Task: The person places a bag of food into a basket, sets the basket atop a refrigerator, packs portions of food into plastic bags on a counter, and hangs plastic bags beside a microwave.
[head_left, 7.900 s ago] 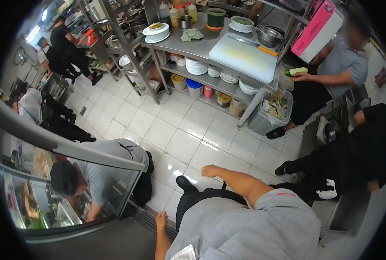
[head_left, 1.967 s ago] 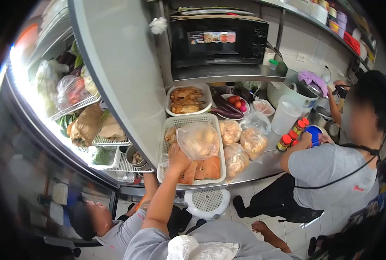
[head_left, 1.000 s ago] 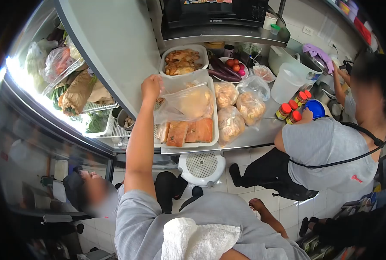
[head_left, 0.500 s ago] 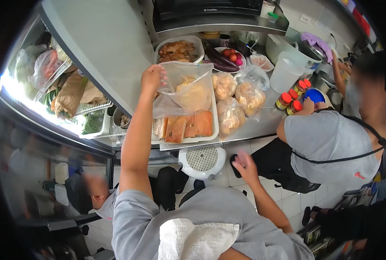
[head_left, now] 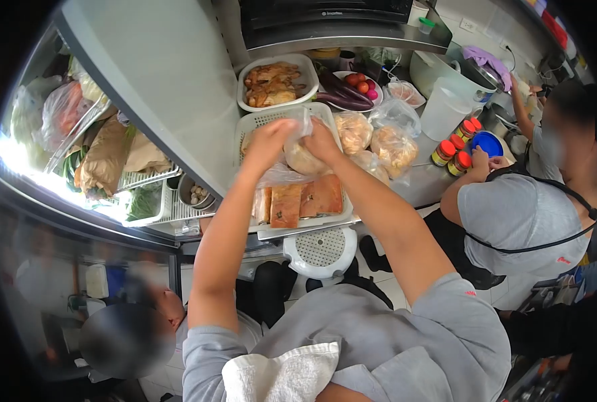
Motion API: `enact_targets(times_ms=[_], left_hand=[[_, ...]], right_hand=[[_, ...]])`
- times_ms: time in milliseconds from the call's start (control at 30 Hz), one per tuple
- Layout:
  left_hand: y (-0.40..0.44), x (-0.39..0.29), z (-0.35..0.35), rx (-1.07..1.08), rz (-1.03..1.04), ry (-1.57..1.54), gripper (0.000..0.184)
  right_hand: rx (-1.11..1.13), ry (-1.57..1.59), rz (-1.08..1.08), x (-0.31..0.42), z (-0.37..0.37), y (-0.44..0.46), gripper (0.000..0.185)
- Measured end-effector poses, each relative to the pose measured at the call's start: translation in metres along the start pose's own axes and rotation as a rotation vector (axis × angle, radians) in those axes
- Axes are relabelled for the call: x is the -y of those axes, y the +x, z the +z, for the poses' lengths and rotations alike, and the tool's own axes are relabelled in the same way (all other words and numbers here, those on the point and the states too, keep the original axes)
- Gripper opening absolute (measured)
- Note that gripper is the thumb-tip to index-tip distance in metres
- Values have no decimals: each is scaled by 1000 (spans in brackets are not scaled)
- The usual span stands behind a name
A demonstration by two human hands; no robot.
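Note:
Both of my hands are on a clear plastic bag (head_left: 300, 161) with pale food in its bottom. My left hand (head_left: 269, 144) grips the gathered top of the bag from the left. From the right, my right hand (head_left: 321, 142) closes on the same bunched plastic; some of its fingers are hidden. Beneath the bag is a white perforated tray (head_left: 247, 124). In the tray's near half lie reddish-brown slabs (head_left: 321, 196) that look like skin-on meat.
Bagged food (head_left: 393, 147) stands right of the tray, with red-lidded jars (head_left: 443, 153) beyond. Behind sits a white tub (head_left: 304, 63) of browned meat. An open fridge door (head_left: 158, 80) rises at left. A co-worker (head_left: 519, 214) holds a blue lid (head_left: 488, 144). Below is a stool (head_left: 320, 251).
My right hand has come up from beside my body to the bag. The bag, spread and held up by my left hand before, is now lower and gathered at its top.

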State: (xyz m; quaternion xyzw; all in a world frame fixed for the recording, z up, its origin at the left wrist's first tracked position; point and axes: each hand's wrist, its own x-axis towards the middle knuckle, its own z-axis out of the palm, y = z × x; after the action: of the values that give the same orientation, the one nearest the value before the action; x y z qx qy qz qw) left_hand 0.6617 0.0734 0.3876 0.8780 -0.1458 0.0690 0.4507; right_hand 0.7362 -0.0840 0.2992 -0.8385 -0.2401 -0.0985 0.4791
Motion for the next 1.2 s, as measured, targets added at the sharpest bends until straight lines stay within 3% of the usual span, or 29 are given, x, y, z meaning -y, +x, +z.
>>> enact_targets(times_ms=[33, 67, 100, 133, 167, 200, 267, 367, 400, 433, 467, 500, 567, 667, 733, 867, 933, 1033, 1100, 1200], left_hand=[[-9, 12, -4, -127, -15, -141, 37], [-16, 23, -5, -254, -34, -279, 46], [-25, 33, -4, -250, -48, -275, 46], [-31, 44, -2, -257, -136, -263, 59], [-33, 54, 1, -265, -221, -249, 73], [-33, 66, 7, -263, -228, -241, 73], [-25, 83, 18, -205, -70, 25, 91], [-12, 51, 37, -205, 73, 88, 89], [-6, 50, 48, -172, 105, 74, 89], [-2, 55, 55, -87, 174, 111, 89], [3, 58, 59, -6, 233, 155, 88], [6, 56, 65, 15, 246, 151, 88], [6, 54, 72, -197, 60, -70, 72], [1, 38, 66, -256, -153, -360, 68], [-11, 16, 58, -233, -286, -560, 66], [-33, -38, 51, -203, -475, -861, 63], [-29, -56, 52, -239, -512, -895, 61], [-5, -17, 51, -294, -509, -880, 60], [23, 59, 43, -371, -429, -1152, 55], [25, 66, 18, -371, -299, -1217, 53]], right_hand=[[-98, -70, -149, -2, 2, 5, 39], [-96, -68, -145, -4, 3, 11, 39], [-198, 160, -104, -6, 7, 14, 33], [-304, 390, -65, -15, 10, 22, 28], [-30, 515, 147, -37, 6, 34, 25], [-29, 525, 151, -33, 4, 34, 25], [-57, 665, 407, -9, -15, 41, 30], [-167, 391, 502, 37, -18, 33, 33], [-272, 377, 315, 19, 11, 37, 35], [-185, 298, 365, 54, 0, 26, 33], [-150, 165, 246, 64, 5, 21, 30], [-89, 99, 259, 82, -3, 18, 29], [-20, 44, 283, 100, -7, 17, 27], [18, 8, 212, 102, 11, 3, 24], [16, -269, -51, 110, 38, -26, 20], [-16, -98, -201, 119, 71, -63, 25], [-27, 258, -224, 136, 48, -78, 26], [5, 393, -252, 121, -2, -103, 30], [-229, 274, -166, 71, -12, -109, 34], [-327, 832, 310, 25, -21, -101, 48]])
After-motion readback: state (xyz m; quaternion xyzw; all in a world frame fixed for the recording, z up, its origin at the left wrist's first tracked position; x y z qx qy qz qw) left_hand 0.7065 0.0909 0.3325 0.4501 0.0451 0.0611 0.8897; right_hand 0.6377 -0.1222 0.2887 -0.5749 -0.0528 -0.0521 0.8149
